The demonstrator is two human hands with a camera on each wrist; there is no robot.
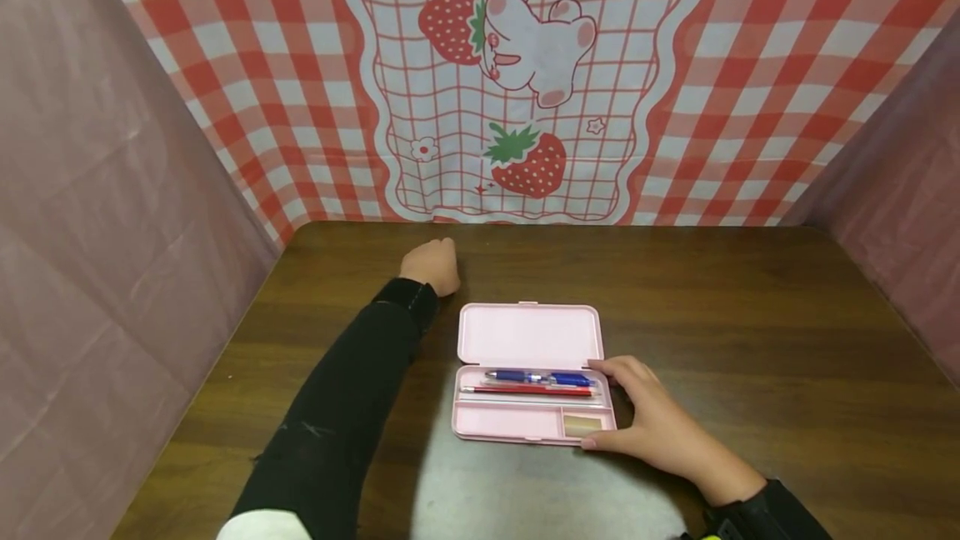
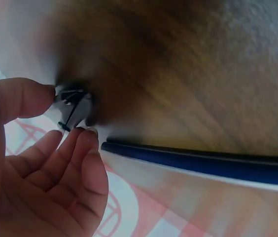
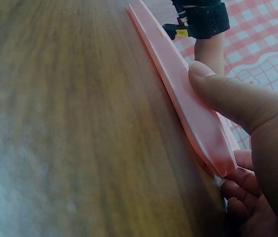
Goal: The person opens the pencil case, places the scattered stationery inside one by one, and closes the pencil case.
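Observation:
An open pink pencil case (image 1: 528, 333) lies on the dark wooden table (image 1: 750, 340). Its tray holds a blue pen (image 1: 540, 377), a red pencil (image 1: 525, 390) and a small beige block (image 1: 582, 423). My right hand (image 1: 609, 405) grips the tray's right end, forefinger at the hinge and thumb at the front corner. In the right wrist view the thumb (image 3: 227, 94) lies on the case's pink edge (image 3: 163, 59). My left hand (image 1: 438, 261) reaches to the table's far left. There its thumb and fingertips (image 2: 82, 136) pinch a small black and silver object (image 2: 74, 102).
A red checked cloth with strawberries (image 1: 525, 90) hangs behind the table. Pink sheets wall both sides (image 1: 97, 215). A dark blue strip (image 2: 203, 160) runs along the table's far edge beside the left hand. A pale worn patch (image 1: 525, 490) marks the wood in front of the case.

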